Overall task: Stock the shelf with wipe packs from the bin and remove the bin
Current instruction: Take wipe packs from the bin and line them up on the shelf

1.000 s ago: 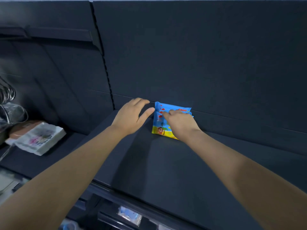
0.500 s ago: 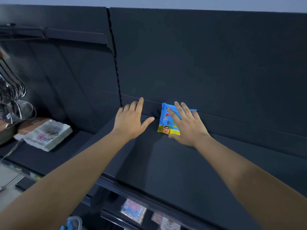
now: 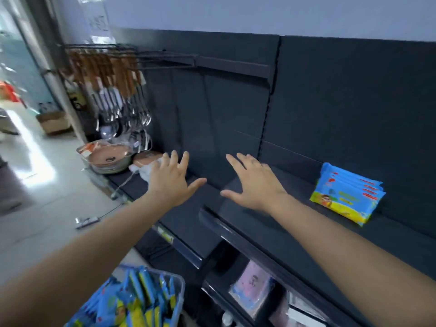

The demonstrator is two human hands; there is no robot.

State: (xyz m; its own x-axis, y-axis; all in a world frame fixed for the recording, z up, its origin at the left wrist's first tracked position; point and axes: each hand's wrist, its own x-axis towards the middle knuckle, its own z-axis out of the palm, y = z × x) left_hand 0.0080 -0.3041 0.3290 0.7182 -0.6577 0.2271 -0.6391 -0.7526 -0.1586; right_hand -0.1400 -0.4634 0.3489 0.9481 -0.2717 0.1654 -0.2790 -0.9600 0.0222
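A small stack of blue and yellow wipe packs [image 3: 346,193] leans against the back panel on the dark shelf [image 3: 295,232] at the right. My right hand [image 3: 253,182] hovers over the shelf's left end, fingers spread, holding nothing, well left of the stack. My left hand [image 3: 173,179] is beside it, also spread and empty. A clear plastic bin [image 3: 180,285] with several more blue wipe packs [image 3: 132,300] stands low at the bottom left, under my left forearm.
Ladles and wooden-handled utensils [image 3: 113,90] hang at the left above stacked pans [image 3: 108,159] and a white pack [image 3: 144,169]. A lower shelf [image 3: 254,286] holds pink packs. A power strip [image 3: 86,221] lies on the pale floor at left.
Both hands have come off the wipe packs and drawn back to the left. The view has swung left and down, bringing the bin and floor into sight.
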